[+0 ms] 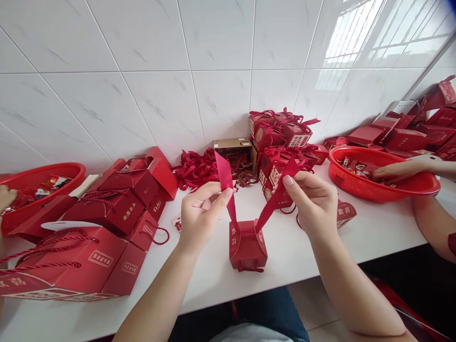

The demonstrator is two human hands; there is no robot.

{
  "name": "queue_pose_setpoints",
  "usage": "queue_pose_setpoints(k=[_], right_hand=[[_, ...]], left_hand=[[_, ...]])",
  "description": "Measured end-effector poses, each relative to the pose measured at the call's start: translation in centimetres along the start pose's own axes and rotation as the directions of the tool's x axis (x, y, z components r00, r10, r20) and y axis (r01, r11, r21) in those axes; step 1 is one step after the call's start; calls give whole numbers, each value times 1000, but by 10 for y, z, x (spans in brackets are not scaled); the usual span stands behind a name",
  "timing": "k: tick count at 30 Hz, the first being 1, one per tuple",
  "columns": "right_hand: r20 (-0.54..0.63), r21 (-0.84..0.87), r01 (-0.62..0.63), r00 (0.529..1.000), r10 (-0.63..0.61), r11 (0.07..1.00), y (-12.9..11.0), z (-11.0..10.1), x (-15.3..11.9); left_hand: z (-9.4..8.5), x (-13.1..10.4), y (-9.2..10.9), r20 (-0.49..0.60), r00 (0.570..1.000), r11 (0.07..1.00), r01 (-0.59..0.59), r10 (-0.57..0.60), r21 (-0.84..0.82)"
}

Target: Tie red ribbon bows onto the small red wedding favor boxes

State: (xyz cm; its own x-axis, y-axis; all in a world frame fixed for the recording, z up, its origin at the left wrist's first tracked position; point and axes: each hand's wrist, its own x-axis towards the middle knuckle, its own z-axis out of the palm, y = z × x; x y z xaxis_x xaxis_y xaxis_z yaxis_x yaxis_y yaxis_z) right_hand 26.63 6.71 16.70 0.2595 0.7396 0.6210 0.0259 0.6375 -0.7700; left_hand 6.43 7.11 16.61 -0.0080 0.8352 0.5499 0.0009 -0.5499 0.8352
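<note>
Both ends of a red satin ribbon (273,201) were pinched between thumb and fingers, one by the left hand (204,213), the other by the right hand (312,204); the small red gift box (248,246) was positioned between the forearms on the white table (281,266).

Behind, a wall (153,38) of large, glossy white tiles with faint grey veining and thin joints. At upper right, on the tiles, a bright reflection of a barred window (347,35), and beyond it a vertical-looking corner seam, slanted in view. Against the wall, a long, smooth white table (288,259). Below its front edge, pale tiled floor (315,301) in dimmer light.
</note>
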Motion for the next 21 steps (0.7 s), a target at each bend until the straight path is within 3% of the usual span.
queue_pose_setpoints(k=[7,11,14,18,21], right_hand=[[54,15,-1,999,0,1000,5,0,-1],[142,121,-109,986,91,987,1,4,1],[199,126,-174,969,147,977,-3,8,3],[335,11,-166,930,153,986,-5,12,2],[507,51,-88,860,50,995,-1,11,-2]], left_hand=[[9,1,2,59,998,992,19,-12,-127],[13,1,5,53,999,980,10,1,-198],[14,2,9,145,989,967,65,-30,-245],[14,3,12,314,945,978,144,-89,-154],[13,4,11,316,939,983,168,-138,-72]])
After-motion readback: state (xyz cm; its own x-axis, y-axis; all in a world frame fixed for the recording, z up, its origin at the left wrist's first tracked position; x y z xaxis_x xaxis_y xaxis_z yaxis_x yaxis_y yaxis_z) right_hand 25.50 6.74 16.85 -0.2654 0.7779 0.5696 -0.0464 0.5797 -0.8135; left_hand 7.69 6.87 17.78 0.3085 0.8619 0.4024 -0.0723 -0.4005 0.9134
